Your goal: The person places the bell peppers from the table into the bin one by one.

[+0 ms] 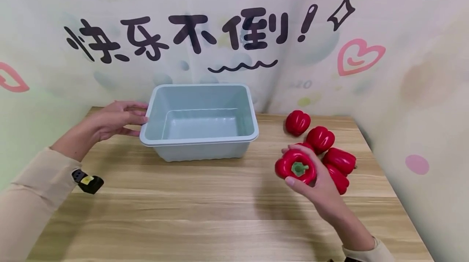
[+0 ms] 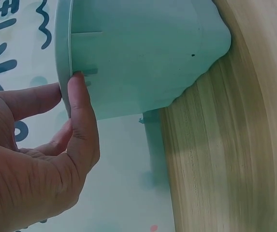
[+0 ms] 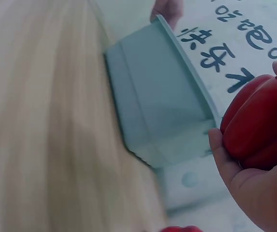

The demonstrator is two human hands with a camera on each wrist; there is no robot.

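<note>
Right hand (image 1: 315, 180) w/ red pepper (image 1: 296, 167); left hand (image 1: 113, 120) on tub rim (image 1: 199, 142).

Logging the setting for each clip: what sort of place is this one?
Probably a staged indoor recording corner, not a real kitchen: a wooden table pushed against a printed cartoon backdrop with hearts, bearing only an empty pale-blue plastic tub and glossy red bell peppers, likely toys.

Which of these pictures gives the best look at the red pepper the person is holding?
The head view. There the whole pepper shows, green stem up, cupped in the right hand above the table. The right wrist view shows only one side of the pepper, cut off at the picture's edge. The left wrist view shows none of it, only the tub.
</note>
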